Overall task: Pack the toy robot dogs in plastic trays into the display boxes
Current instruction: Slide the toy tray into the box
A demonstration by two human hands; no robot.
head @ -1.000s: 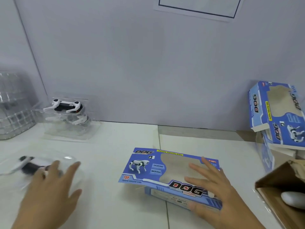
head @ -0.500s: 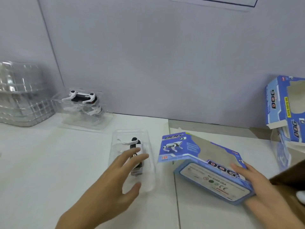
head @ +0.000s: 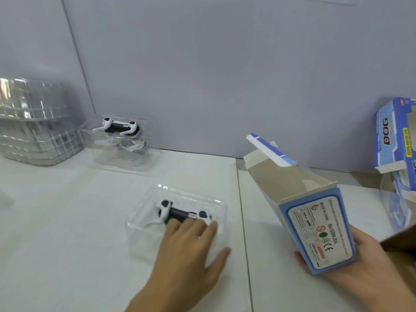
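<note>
Under the left hand [head: 189, 251] fingers [head: 198, 226] lies the trayed dog [head: 180, 213].

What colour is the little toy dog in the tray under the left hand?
The toy dog is black-bodied with white legs, seen through the clear tray in the head view.

Near tray [head: 144, 224] on table [head: 67, 221], front centre, dog [head: 180, 213] in it, left hand [head: 189, 251] on top. Box [head: 315, 221] to its right, tilted, in right hand [head: 369, 264]. Second tray [head: 121, 143] back left by wall, tray stack [head: 33, 122] further left. Another box [head: 396, 140] far right.
</note>
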